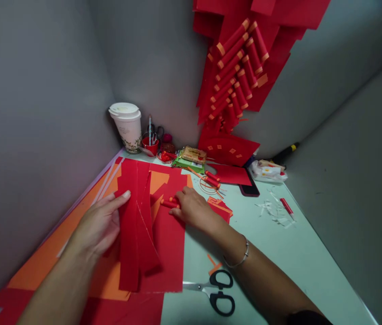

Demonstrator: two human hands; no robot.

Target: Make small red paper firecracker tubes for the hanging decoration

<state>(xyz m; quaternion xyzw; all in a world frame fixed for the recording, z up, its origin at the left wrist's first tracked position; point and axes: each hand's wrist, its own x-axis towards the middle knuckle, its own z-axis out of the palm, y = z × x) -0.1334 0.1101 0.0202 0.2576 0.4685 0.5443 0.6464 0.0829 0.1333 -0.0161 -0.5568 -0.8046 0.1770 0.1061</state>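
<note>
My left hand grips a long red paper strip by its left edge, thumb on top. Beside it, a narrower red strip with a slanted torn-looking edge lies over a wide red sheet. On that sheet, my right hand has its fingers closed around small red paper rolls with orange ends; the fingers partly hide them. Orange paper sheets lie beneath the red ones. Black-handled scissors rest near my right forearm, their blade tips hidden under the red sheet.
A lidded white cup and a red pen holder stand at the back corner. A firecracker-like string of red rolls hangs on the wall. A phone, snack packets and paper scraps lie on the pale table.
</note>
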